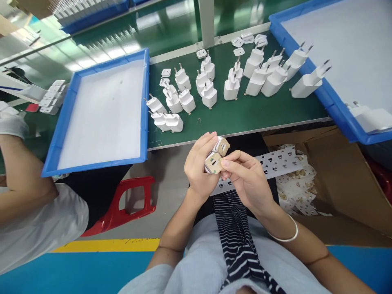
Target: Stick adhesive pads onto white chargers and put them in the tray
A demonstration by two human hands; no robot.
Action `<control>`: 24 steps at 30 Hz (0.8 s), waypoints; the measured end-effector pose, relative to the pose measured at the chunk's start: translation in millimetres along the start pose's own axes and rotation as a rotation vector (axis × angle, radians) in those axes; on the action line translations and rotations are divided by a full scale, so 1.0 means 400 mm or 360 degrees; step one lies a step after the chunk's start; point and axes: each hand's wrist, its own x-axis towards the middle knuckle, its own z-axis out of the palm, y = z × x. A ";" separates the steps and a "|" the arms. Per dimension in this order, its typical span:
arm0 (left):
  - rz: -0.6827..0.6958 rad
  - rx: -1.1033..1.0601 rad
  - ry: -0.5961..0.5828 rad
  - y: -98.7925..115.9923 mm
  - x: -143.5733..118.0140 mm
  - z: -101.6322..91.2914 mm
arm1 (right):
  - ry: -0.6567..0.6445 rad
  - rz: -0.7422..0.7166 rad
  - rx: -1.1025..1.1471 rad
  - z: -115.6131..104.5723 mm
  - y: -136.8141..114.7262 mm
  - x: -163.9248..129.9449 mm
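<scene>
My left hand [199,167] is closed around two white plug chargers, their port ends facing up. A beige sticker with a port cut-out [211,164] covers the end of the nearer charger, and the farther charger [222,145] bears a similar one. My right hand [251,179] pinches the nearer sticker's right edge between thumb and forefinger. Across my lap lies a white sheet with rows of dark slots [280,162], partly hidden by my hands. Beyond them, several white chargers [209,96] stand prongs-up on the green bench [214,122].
A blue tray with white lining [145,122] is at left, another blue tray [329,106] at right. Small white caps [239,52] lie at the back. An open carton [346,179] holds scrap sheets. At left are a red stool [134,212] and a co-worker's arm [24,175].
</scene>
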 end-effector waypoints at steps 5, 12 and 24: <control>0.0000 -0.0039 -0.0004 0.002 0.001 -0.003 | -0.0004 0.0016 0.0018 -0.003 -0.002 0.000; -0.0013 -0.0052 -0.0007 -0.001 0.000 0.001 | 0.0013 0.0006 0.0002 -0.005 0.004 0.001; -0.0007 -0.0021 -0.0017 0.003 0.003 -0.002 | -0.0005 -0.0006 -0.0009 -0.006 0.001 0.001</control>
